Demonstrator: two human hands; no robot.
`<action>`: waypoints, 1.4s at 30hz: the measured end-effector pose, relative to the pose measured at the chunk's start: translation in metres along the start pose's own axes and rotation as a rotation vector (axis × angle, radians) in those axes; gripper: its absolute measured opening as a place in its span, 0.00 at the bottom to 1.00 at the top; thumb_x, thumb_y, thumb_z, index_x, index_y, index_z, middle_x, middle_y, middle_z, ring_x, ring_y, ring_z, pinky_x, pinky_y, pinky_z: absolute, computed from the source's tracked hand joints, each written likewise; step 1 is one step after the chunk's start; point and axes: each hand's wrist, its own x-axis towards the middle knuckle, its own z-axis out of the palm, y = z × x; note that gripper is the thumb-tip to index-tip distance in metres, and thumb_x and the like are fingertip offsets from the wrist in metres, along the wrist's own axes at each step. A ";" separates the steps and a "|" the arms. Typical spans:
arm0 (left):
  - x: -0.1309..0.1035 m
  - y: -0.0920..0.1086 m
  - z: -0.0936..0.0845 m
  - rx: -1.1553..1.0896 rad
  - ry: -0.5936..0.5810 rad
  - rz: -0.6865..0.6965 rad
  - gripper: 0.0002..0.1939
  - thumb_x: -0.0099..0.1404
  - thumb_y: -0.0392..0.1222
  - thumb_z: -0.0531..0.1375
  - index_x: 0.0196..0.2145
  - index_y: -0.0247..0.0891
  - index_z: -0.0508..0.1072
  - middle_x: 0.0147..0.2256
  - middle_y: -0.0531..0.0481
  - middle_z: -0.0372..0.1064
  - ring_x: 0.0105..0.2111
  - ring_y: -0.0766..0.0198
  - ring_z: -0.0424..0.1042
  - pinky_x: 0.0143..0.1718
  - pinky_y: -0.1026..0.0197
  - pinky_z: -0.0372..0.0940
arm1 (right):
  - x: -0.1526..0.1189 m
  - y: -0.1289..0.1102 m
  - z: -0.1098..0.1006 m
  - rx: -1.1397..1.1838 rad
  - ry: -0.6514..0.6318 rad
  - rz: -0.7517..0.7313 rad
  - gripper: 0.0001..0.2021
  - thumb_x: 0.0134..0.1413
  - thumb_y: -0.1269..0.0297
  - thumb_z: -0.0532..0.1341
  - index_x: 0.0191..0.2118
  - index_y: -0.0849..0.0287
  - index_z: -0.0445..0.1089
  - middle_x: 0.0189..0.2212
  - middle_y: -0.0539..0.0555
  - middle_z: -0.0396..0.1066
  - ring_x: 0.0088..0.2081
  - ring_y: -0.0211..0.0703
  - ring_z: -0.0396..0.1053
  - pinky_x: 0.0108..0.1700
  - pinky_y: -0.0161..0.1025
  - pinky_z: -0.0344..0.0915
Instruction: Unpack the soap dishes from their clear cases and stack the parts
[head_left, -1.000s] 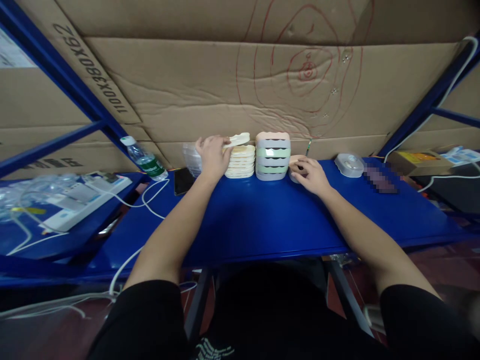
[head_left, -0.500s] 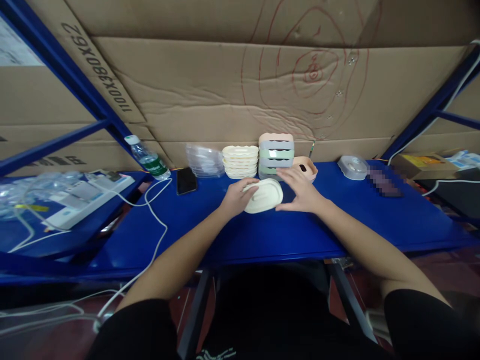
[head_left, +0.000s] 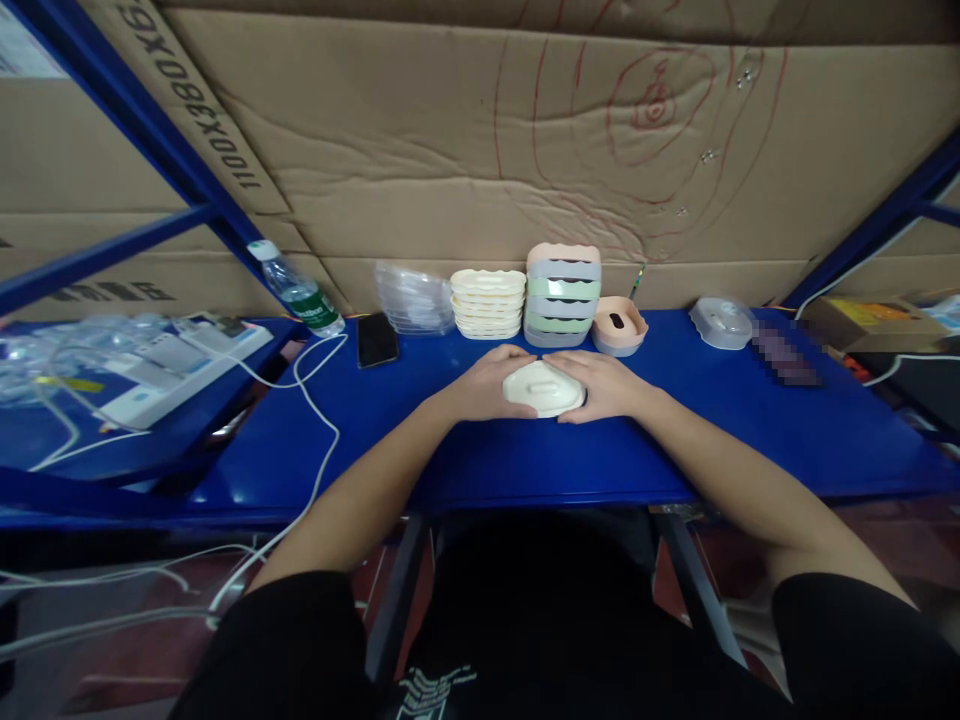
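Between my two hands is a cream oval plastic tray with a raised slot in its middle, low over the blue table. My left hand grips its left end, thumb at the near side and fingers at the far side. My right hand is wrapped round the right end in the same way. Just beyond stand a stack of cream trays and a taller stack of pink, grey and green containers. A pink container with a dark slot sits to their right.
Nested clear plastic covers stand left of the stacks, beside a black phone and a water bottle. A white cable crosses the table's left side. Farther right lies a clear-lidded container. Cardboard walls the back.
My right hand has closed on the tray's right end, where before it hovered open beside it. The tray has levelled between both hands. The camera view has shifted slightly.
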 end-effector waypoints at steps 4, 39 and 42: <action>-0.003 -0.007 0.002 0.150 -0.062 0.007 0.58 0.57 0.67 0.78 0.78 0.43 0.69 0.71 0.33 0.70 0.70 0.30 0.70 0.74 0.29 0.63 | -0.003 0.009 0.000 0.027 -0.017 0.064 0.61 0.50 0.35 0.79 0.84 0.51 0.58 0.76 0.63 0.71 0.72 0.74 0.74 0.70 0.65 0.77; -0.003 -0.013 -0.012 0.242 -0.142 -0.015 0.42 0.80 0.72 0.56 0.75 0.38 0.72 0.70 0.32 0.74 0.69 0.38 0.75 0.70 0.39 0.67 | -0.023 0.111 -0.014 -0.041 0.555 0.523 0.18 0.53 0.42 0.76 0.33 0.52 0.80 0.53 0.64 0.83 0.57 0.69 0.81 0.61 0.68 0.79; -0.003 -0.013 -0.011 0.245 -0.151 -0.024 0.42 0.80 0.72 0.55 0.75 0.37 0.71 0.71 0.32 0.74 0.70 0.38 0.74 0.70 0.39 0.66 | -0.022 0.107 -0.016 -0.056 0.613 0.525 0.18 0.54 0.43 0.76 0.32 0.53 0.77 0.55 0.66 0.83 0.56 0.69 0.81 0.61 0.67 0.79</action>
